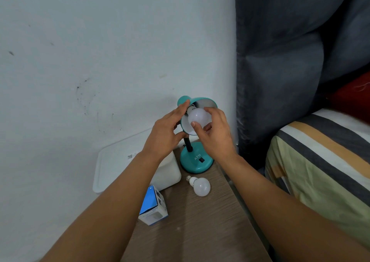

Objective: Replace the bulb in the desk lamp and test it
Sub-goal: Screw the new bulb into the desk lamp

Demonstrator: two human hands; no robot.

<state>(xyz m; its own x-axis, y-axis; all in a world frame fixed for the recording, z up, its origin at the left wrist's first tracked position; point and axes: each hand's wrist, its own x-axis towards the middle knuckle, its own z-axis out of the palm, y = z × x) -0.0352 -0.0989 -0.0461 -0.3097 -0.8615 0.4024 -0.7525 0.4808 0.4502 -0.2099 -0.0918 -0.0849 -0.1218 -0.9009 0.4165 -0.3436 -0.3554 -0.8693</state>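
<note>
A teal desk lamp (197, 162) stands at the far end of a brown bedside table (200, 221), its shade tilted toward me. A white bulb (198, 116) sits inside the shade at the socket. My right hand (214, 133) grips this bulb with thumb and fingers curled round its globe. My left hand (170, 129) holds the shade's left rim, fingers along its outside and thumb at the lower edge. A second white bulb (200, 185) lies loose on the table in front of the lamp base.
A blue and white bulb box (154, 205) stands at the table's left edge. A white container (167, 173) and a white tray (118, 159) are left of the lamp against the wall. A striped bed (320, 161) and dark padded headboard (280, 61) lie to the right.
</note>
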